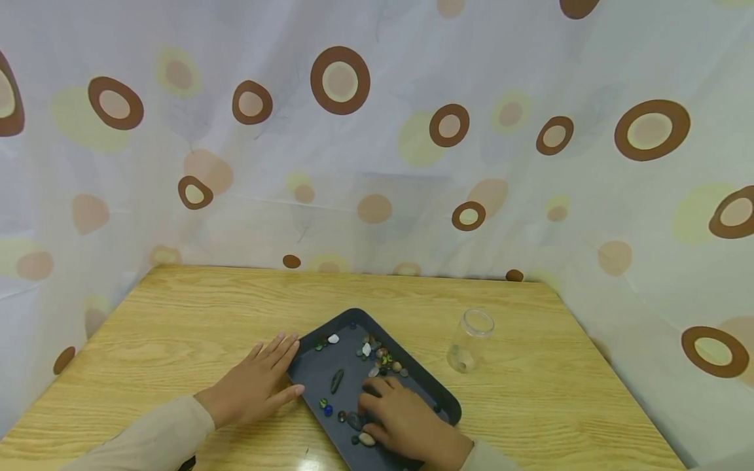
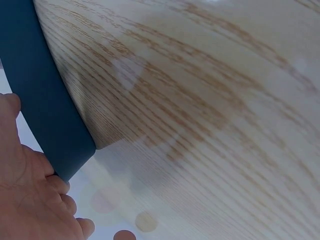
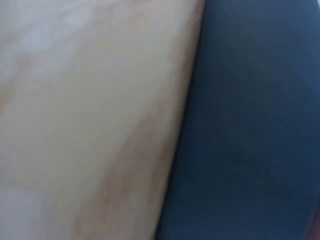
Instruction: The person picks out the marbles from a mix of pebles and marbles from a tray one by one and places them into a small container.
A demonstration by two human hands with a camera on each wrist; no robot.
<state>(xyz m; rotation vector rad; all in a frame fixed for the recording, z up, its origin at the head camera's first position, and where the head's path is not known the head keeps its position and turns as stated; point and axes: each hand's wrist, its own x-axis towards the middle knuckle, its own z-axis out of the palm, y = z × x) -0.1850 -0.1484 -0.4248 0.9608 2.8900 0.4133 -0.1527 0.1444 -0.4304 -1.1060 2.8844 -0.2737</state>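
Observation:
A dark tray (image 1: 347, 320) lies at an angle on the table, with pebbles and glass marbles scattered in it. My left hand (image 1: 250, 386) has its fingers extended, touching the tray's left rim; the left wrist view shows the fingers (image 2: 55, 187) against the tray wall (image 2: 45, 90). Over the tray's lower part, my right hand (image 1: 406, 415) reaches in with bent fingers. Its thumb and index finger are beside a dark oval stone (image 1: 355, 420) and a cream pebble (image 1: 367, 439); whether they pinch anything is unclear. The right wrist view shows only tray wall (image 3: 245, 120) and blurred table.
A clear glass jar (image 1: 469, 341) stands right of the tray, with a few small things at its bottom. Several pebbles and marbles cluster (image 1: 383, 356) along the tray's right side. A long dark stone (image 1: 337, 381) lies mid-tray. Behind the wooden table (image 1: 235, 294) hangs a patterned curtain (image 1: 377, 144).

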